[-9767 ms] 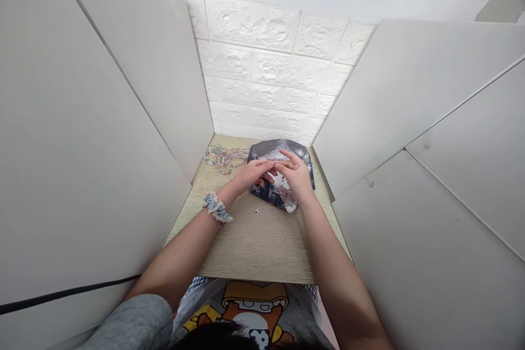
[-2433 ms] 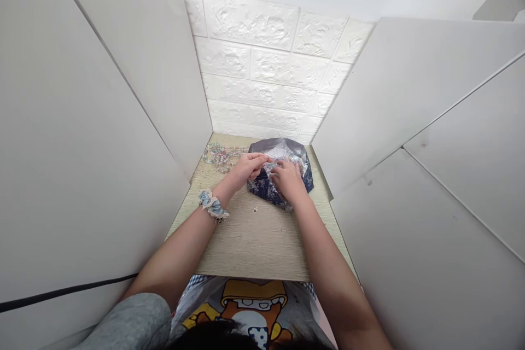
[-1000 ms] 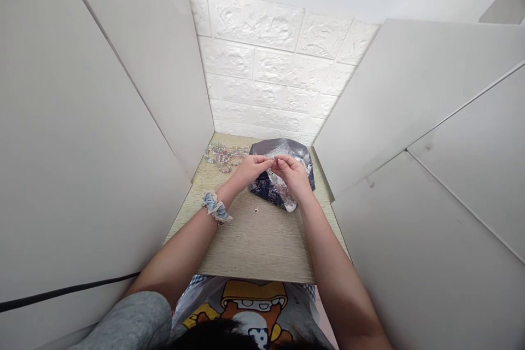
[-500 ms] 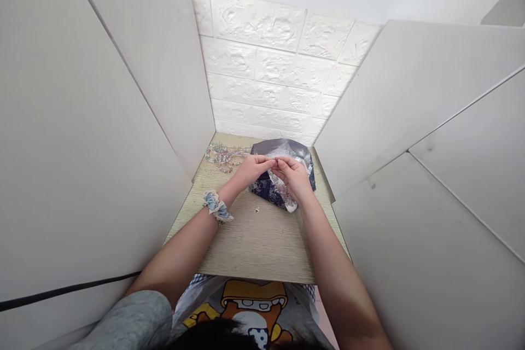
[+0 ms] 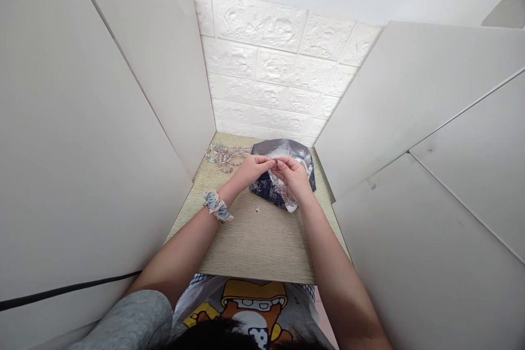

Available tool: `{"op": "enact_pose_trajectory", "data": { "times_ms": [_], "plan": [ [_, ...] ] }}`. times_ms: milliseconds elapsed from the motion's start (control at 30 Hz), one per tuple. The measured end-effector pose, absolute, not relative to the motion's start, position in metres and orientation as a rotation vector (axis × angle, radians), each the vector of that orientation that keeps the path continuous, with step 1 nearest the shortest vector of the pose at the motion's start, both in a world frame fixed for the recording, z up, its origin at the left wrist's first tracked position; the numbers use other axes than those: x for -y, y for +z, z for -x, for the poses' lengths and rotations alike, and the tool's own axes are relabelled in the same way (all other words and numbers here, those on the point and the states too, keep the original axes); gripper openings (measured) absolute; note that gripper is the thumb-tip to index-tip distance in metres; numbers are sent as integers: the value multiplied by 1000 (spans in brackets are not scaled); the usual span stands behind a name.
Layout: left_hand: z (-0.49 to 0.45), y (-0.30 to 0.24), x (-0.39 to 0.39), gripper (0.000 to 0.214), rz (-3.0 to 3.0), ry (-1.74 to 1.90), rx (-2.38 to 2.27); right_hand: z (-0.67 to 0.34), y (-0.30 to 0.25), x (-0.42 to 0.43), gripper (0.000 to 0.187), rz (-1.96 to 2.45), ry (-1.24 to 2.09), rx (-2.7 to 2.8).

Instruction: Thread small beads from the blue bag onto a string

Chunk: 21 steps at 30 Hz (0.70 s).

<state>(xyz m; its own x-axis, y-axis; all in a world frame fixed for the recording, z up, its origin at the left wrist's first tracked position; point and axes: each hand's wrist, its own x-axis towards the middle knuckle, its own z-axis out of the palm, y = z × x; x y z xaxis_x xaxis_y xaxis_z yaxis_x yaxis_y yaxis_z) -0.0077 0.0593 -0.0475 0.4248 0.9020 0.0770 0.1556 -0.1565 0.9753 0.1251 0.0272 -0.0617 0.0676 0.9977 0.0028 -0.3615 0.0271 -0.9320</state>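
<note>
My left hand (image 5: 255, 168) and my right hand (image 5: 293, 173) meet fingertip to fingertip above a dark blue patterned pouch (image 5: 268, 190). Both are pinched closed; whatever sits between the fingers is too small to make out. Under my right hand, a clear plastic bag (image 5: 292, 205) with small pinkish pieces lies on the pouch. Strings of colourful beads (image 5: 223, 156) are spread to the left of my left hand. A tiny metallic piece (image 5: 257, 210) rests on the table in front of the pouch.
The narrow wooden table (image 5: 254, 251) ends at a white brick-patterned wall (image 5: 266, 71). White panels (image 5: 156, 65) rise close on the left, and more white panels (image 5: 369, 104) on the right. A black cable (image 5: 74, 287) runs along the lower left.
</note>
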Motion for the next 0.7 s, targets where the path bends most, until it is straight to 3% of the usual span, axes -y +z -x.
{"op": "enact_pose_trajectory", "data": {
  "times_ms": [300,567,700],
  "plan": [
    [9,-49,-60,34,-1613,812,-1029,-126,-62,-27,25,1036,1225,1049],
    [11,-52,-60,41,-1521,682,-1016,-136,-58,-22,18,1309,647,1589],
    [12,-53,-60,43,-1480,685,-958,-138,-55,-20,18,1288,571,1671]
  ]
}}
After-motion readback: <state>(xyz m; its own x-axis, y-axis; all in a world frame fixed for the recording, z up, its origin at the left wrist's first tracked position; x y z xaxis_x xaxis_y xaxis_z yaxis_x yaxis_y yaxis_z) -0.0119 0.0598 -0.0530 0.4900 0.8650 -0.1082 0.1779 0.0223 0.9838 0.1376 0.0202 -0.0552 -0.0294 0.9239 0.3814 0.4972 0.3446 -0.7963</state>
